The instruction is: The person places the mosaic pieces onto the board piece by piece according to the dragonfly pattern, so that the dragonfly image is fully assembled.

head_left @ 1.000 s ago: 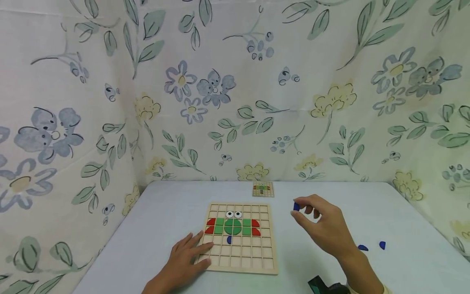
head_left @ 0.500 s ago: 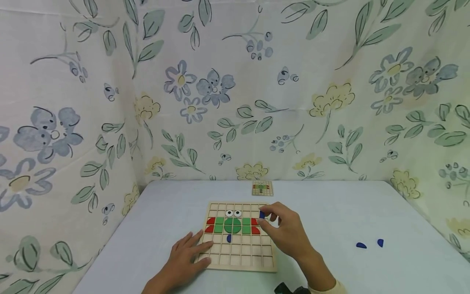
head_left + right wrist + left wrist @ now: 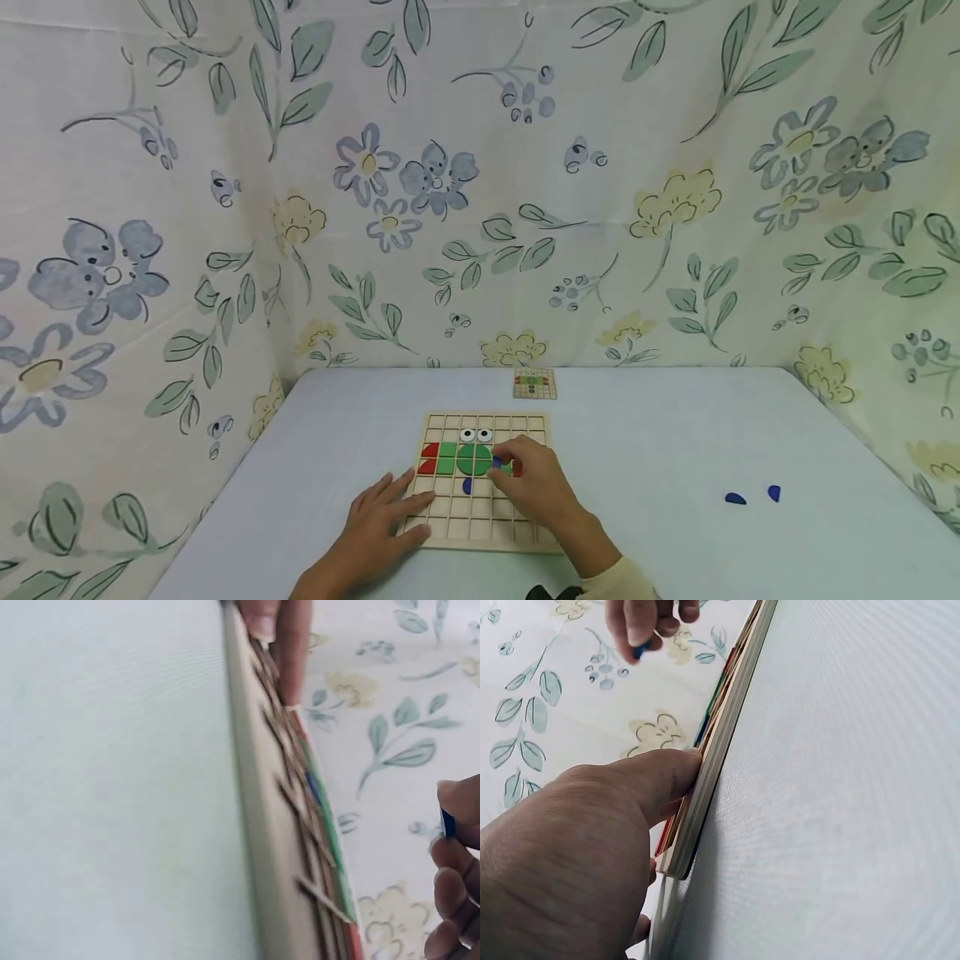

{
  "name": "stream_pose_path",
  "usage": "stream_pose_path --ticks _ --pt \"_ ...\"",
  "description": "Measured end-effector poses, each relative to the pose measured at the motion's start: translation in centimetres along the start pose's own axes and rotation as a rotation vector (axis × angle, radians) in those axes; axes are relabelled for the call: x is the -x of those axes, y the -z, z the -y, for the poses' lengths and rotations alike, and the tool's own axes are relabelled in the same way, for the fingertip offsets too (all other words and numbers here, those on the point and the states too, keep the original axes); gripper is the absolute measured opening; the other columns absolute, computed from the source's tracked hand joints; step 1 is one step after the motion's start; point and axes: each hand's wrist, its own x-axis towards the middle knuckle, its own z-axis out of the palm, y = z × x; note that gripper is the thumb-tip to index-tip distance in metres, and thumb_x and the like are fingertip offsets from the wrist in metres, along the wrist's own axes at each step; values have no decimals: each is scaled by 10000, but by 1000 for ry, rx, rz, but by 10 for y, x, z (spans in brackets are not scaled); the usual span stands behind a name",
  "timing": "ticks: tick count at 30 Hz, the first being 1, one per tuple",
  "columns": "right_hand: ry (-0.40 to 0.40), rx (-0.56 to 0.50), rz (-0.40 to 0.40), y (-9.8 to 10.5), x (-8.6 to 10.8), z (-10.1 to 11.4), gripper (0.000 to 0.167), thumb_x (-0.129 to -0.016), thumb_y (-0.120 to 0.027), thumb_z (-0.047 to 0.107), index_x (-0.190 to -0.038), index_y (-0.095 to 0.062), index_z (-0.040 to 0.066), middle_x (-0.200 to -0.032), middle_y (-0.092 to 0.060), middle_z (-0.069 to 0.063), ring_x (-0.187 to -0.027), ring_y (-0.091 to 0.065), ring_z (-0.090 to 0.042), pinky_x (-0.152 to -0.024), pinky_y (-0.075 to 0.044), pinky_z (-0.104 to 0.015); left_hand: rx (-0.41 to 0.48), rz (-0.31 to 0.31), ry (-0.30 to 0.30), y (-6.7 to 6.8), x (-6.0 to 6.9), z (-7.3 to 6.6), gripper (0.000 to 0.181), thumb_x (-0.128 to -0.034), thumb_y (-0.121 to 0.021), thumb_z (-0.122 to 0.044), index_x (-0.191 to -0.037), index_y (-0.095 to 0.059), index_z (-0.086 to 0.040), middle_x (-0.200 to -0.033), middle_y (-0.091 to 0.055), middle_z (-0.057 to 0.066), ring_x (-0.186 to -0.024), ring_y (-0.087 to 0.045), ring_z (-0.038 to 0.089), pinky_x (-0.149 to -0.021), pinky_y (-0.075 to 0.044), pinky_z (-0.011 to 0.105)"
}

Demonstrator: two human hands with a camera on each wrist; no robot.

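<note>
A wooden grid board (image 3: 517, 533) lies on the white table, with green, red and eye-marked tiles set in its upper cells. One blue half-round tile (image 3: 467, 486) sits in a cell below the green circle (image 3: 468, 460). My left hand (image 3: 375, 527) rests on the board's left edge, fingers spread; the left wrist view shows its thumb (image 3: 660, 776) on the rim. Above the board, my right hand (image 3: 536, 483) pinches another blue tile (image 3: 448, 823) between thumb and fingertips, clear of the cells. It hides part of the tiles on the right.
Two loose blue tiles, one half-round (image 3: 736, 498) and one beside it (image 3: 774, 493), lie on the table at the right. A small pattern card (image 3: 535, 384) with a matching picture lies at the back. Floral cloth (image 3: 450, 208) hangs behind the table.
My right hand has moved left from beside the board to above it, carrying the blue tile. The left hand has stayed on the board's edge.
</note>
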Motion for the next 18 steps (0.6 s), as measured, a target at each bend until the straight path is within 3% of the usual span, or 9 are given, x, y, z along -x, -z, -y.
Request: stream_pose_path --ticks 7,12,18 --pt "-109 39 111 -19 -5 -6 186 -821 -761 101 -977 -709 13 -884 -630 20 -740 -531 -98 -631 -478 -265 0 13 -4 1 1 0 503 -877 -598 -580 -1286 -647 -291 -1492 -394 92 -1363 -252 448 -1005 -159 685" --pt "-96 129 153 -28 -10 -7 155 -805 -772 111 -932 -726 35 -849 -623 46 -773 -542 -96 -677 -487 -291 7 8 3 1 0 1 498 -876 -597 -585 -1286 -645 -308 -1495 -392 85 -1365 -248 446 -1011 -148 682" --pt "-115 173 219 -31 -10 -7 161 -794 -755 80 -948 -728 44 -770 -552 64 -708 -475 -99 -615 -442 -274 15 4 0 0 0 2 492 -876 -601 -581 -1283 -647 -310 -1493 -395 85 -1363 -252 447 -1013 -148 682"
